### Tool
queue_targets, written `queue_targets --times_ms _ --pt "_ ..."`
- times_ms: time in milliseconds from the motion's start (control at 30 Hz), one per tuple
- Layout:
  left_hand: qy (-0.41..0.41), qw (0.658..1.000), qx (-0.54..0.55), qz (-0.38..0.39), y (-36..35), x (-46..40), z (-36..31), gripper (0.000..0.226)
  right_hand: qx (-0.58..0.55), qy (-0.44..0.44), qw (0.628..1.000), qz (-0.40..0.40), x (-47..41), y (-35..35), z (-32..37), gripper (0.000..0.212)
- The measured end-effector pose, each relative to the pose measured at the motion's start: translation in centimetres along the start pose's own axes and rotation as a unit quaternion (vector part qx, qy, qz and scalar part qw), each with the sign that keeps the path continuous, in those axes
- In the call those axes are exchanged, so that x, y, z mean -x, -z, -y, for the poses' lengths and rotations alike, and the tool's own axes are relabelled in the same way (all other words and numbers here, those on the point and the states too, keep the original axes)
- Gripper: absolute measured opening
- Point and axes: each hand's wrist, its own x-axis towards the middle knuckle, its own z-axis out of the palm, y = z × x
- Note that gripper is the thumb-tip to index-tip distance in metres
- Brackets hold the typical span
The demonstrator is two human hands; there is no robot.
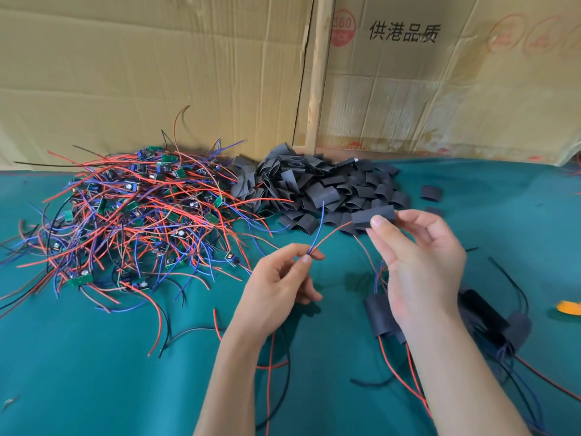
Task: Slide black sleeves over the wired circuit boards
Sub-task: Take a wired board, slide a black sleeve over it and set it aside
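Forearms: two bare forearms rose from the near edge, closest to the camera.
Right hand: the right hand (418,265) held up a short black flattened tube sleeve (373,217), its fingers (380,222) clamped on the sleeve's right end.
Left hand: the left hand (276,287) pinched a thin red wire and a thin blue wire (317,239) together between thumb and forefinger, fingers closed on them.
Sleeve position: it hung above the table, up and to the right of the left hand, near the wire tips but apart from the pinch.
Sleeve axis: its long axis ran roughly left to right, tilted slightly; whether its left mouth was open could not be told.
Key relation: the red wire ran from the pinch up towards the sleeve's left end, while the blue tip stood upward, off that line. Judged, threading called for both tips to be gathered and aimed right.
Board: the circuit board on these wires was not visible.
Finished pieces: sleeved boards with trailing wires (377,313) lay under the right wrist.
Supply: a heap of loose black sleeves (317,184) sat behind, and a tangle of wired green boards (132,209) to its left.
Table: green cloth-covered table (94,372), cardboard sheets (157,73) behind.
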Motion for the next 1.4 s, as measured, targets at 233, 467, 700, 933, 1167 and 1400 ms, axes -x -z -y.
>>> queue_targets --times_ms 233,467,700,933,1167,1400 --pt "-0.003 0.999 -0.007 0.033 0.1 0.0 0.1 0.025 -0.046 -0.035 0.998 0.007 0.1 -0.2 -0.4 0.027" --pt "0.006 0.998 -0.035 0.05 0.0 0.1 0.0 0.028 -0.057 -0.052 0.997 0.024 0.0 -0.1 -0.3 0.025" --pt "0.003 0.996 -0.064 0.061 0.0 0.0 0.0 0.031 -0.055 -0.059 0.995 0.05 -0.6 0.2 0.0 0.026" --pt "-0.005 0.994 -0.069 0.081 0.2 0.2 -0.2 0.03 -0.04 -0.075 0.988 0.126 -1.5 1.5 0.6 0.033" --pt "-0.004 0.994 -0.063 0.084 0.5 0.5 -0.7 0.026 0.008 -0.098 0.964 0.248 -1.8 2.4 1.2 0.043" --pt "0.008 0.999 0.04 0.036 -0.1 0.4 -0.9 0.02 0.05 -0.118 0.95 0.283 -0.4 1.1 0.2 0.057"
